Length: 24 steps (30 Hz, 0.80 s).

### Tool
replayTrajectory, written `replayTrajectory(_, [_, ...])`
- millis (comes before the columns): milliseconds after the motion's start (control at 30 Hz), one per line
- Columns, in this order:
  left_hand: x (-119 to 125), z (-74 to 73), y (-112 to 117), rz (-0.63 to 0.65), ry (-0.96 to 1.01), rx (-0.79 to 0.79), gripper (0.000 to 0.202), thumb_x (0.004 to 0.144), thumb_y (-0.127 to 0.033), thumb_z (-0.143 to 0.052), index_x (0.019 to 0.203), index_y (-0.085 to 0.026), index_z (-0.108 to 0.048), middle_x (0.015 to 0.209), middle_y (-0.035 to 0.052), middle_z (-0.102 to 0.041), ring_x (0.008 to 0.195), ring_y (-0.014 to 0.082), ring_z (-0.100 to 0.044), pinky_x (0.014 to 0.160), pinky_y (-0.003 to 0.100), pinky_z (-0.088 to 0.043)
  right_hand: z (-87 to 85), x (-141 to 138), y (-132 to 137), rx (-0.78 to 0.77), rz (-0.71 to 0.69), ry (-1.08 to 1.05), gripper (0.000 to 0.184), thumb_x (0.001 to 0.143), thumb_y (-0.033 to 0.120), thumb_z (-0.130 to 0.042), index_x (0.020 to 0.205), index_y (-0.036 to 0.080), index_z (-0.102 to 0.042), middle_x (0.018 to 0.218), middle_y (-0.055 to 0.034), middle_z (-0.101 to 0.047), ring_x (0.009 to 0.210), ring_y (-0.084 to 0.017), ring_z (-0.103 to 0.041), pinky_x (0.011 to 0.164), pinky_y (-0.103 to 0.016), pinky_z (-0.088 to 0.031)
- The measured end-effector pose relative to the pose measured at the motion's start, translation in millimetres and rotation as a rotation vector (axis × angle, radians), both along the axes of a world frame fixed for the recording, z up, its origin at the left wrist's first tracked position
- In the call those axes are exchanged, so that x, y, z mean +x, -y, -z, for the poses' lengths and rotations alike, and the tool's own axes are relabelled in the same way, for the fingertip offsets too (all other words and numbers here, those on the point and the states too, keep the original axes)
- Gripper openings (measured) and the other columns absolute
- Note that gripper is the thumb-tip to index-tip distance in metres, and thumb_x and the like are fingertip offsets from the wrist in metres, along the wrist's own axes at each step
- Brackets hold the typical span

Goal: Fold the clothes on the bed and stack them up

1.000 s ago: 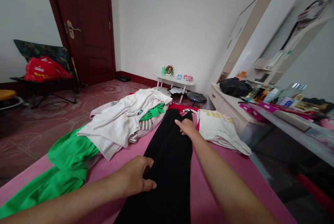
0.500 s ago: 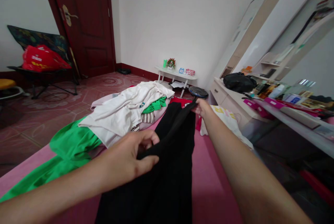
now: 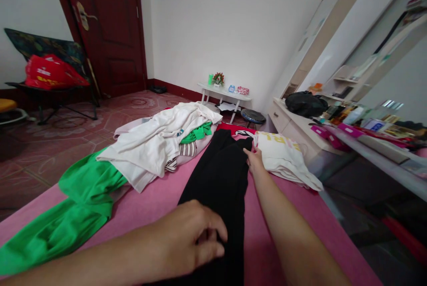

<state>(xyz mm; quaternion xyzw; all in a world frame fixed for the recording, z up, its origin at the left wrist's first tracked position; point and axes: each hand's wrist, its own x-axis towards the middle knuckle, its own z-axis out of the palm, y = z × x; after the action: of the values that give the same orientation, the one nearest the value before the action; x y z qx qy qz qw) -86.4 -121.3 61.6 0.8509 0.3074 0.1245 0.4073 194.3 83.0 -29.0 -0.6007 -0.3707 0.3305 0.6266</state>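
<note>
Black trousers [image 3: 216, 175] lie lengthwise over the pink bed surface [image 3: 150, 206], apparently folded with one leg over the other. My left hand [image 3: 196, 237] is above their near part, fingers curled and a gap between thumb and forefinger, with no cloth visible in it. At the far right edge of the trousers, my right hand [image 3: 254, 160] pinches the black cloth near the corner. Its fingertips are partly hidden by the hand itself.
Left of the trousers lies a heap of white clothes [image 3: 150, 143] and a green garment [image 3: 90, 188]. A folded white shirt [image 3: 283, 155] and red cloth [image 3: 233, 129] lie at the right and far end. A dressing table [image 3: 290, 121] stands at right.
The raised upper layer of the trousers has come down to the right and now lies flat. My left hand has moved nearer and let go; my right hand has lowered slightly.
</note>
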Motion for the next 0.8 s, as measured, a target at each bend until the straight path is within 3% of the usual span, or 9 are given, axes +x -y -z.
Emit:
replayTrajectory(67, [0.8,6.3,-15.5,-0.132,0.029,0.237,0.029,0.084,-0.029,-0.055,0.112,-0.025,-0.063,0.11,0.0046,-0.065,0.1,0.0201,-0.06,0.087,0.031,-0.048,-1.0,-0.7,-2.0,0.001,0.011,0.027,0.06,0.06,0.014,-0.064,0.117,0.019,-0.048,0.062,0.0068,-0.058,0.056,-0.015,-0.06,0.052,-0.025,-0.052])
replayTrajectory(133, [3.6,22.5,-27.8,-0.16,-0.011,0.424,0.042,0.083,-0.028,-0.057,0.125,-0.025,-0.055,0.133,0.0089,-0.051,0.124,0.0269,-0.045,0.104,0.043,-0.036,-4.8,-2.3,-4.7,0.003,0.013,0.053,0.068,0.06,0.013,-0.062,0.125,0.019,-0.045,0.07,0.0041,-0.062,0.061,-0.016,-0.062,0.054,-0.026,-0.053])
replayTrajectory(200, [6.9,42.3,-33.5,-0.131,-0.073,0.51,0.051,0.085,-0.029,-0.054,0.136,-0.026,-0.045,0.147,0.01,-0.036,0.136,0.0304,-0.03,0.111,0.052,-0.026,-12.4,-2.5,-9.5,0.016,0.008,0.078,0.073,0.06,0.013,-0.063,0.13,0.019,-0.044,0.081,0.0007,-0.065,0.067,-0.016,-0.063,0.058,-0.027,-0.054])
replayTrajectory(300, [10.3,60.9,-31.6,-0.102,-0.135,0.551,0.053,0.09,-0.027,-0.047,0.141,-0.03,-0.036,0.153,0.0081,-0.025,0.14,0.0304,-0.02,0.112,0.056,-0.018,-28.0,2.4,-21.9,0.06,-0.011,0.12,0.075,0.062,0.012,-0.061,0.134,0.021,-0.042,0.094,-0.0015,-0.066,0.075,-0.016,-0.065,0.066,-0.028,-0.055])
replayTrajectory(400, [10.9,61.4,-27.8,-0.102,-0.149,0.551,0.054,0.09,-0.028,-0.047,0.142,-0.031,-0.034,0.155,0.007,-0.021,0.141,0.0302,-0.018,0.112,0.056,-0.017,-34.1,9.0,-34.9,0.097,0.025,0.538,0.061,0.073,0.014,-0.05,0.134,0.018,-0.046,0.106,-0.0055,-0.065,0.089,-0.017,-0.063,0.078,-0.031,-0.052])
replayTrajectory(500, [10.4,57.9,-28.8,-0.089,-0.156,0.537,0.055,0.09,-0.031,-0.048,0.143,-0.031,-0.032,0.156,0.0064,-0.017,0.142,0.0304,-0.015,0.113,0.056,-0.016,-20.2,9.0,-38.9,0.017,0.006,0.938,0.049,0.078,0.013,-0.045,0.125,0.017,-0.057,0.113,-0.0093,-0.063,0.103,-0.021,-0.058,0.091,-0.037,-0.046])
replayTrajectory(633, [9.5,60.7,-32.1,-0.068,-0.159,0.532,0.057,0.09,-0.035,-0.048,0.144,-0.032,-0.031,0.157,0.0063,-0.013,0.142,0.0306,-0.012,0.113,0.055,-0.014,5.4,2.8,-31.4,-0.139,-0.054,1.093,0.044,0.081,0.013,-0.048,0.121,0.022,-0.062,0.131,-0.0131,-0.052,0.122,-0.032,-0.043,0.101,-0.052,-0.033])
replayTrajectory(800, [8.4,68.0,-33.4,-0.062,-0.129,0.551,0.056,0.091,-0.042,-0.047,0.143,-0.031,-0.032,0.157,0.0064,-0.012,0.142,0.0311,-0.012,0.112,0.056,-0.013,10.1,2.1,-20.4,-0.289,-0.148,1.249,0.049,0.093,0.028,-0.034,0.141,0.018,-0.04,0.148,-0.0125,-0.035,0.137,-0.03,-0.026,0.109,-0.05,-0.023])
